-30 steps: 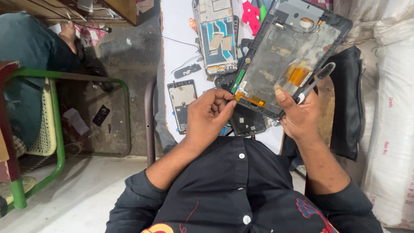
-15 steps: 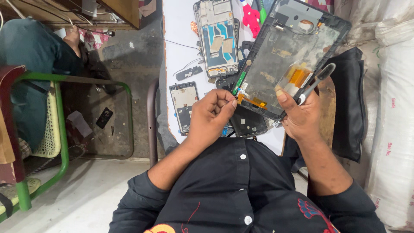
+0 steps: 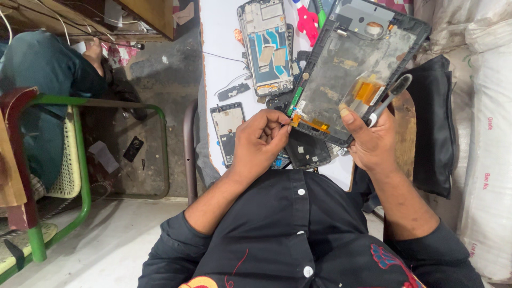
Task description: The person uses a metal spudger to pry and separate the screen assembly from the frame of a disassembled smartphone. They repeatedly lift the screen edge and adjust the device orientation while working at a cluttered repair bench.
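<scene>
Left hand (image 3: 261,141) still pinched on the orange flex ribbon (image 3: 311,124) at the near edge of the opened tablet frame (image 3: 354,69); no visible shift. Right hand (image 3: 373,144) closed around frame and tweezers (image 3: 388,98), raised above the white worktop (image 3: 224,64).

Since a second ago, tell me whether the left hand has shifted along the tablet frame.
No. The left hand stays pinched at the orange flex strip on the lower edge of the tablet frame, as before; the right hand keeps gripping it.
</scene>
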